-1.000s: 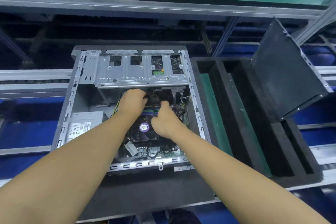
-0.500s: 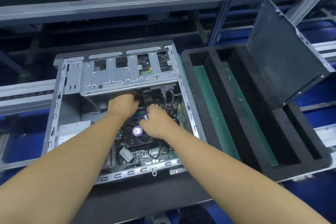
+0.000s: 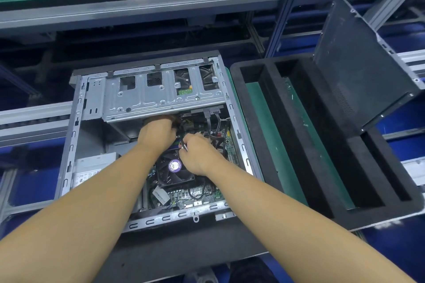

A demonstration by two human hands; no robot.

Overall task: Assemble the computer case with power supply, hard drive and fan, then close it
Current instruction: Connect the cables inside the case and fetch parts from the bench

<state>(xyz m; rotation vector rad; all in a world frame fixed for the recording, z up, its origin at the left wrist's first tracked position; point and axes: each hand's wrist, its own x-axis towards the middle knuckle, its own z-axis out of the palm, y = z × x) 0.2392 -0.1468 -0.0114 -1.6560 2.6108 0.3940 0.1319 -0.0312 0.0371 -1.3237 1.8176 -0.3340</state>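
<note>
Directly over left hand [image 3: 156, 133], drive cage [image 3: 161, 100].

Fingertips of the left grip [image 3: 156, 132] are hidden under the drive cage [image 3: 161, 96]; the small pale piece [image 3: 184, 147] pinched by the right grip [image 3: 197, 154] is too small to identify.

An open computer case [image 3: 165, 99] lies on the far part of a black board [image 3: 184, 248]. A black foam tray [image 3: 269, 63] lies just beside the board's right edge.
</note>
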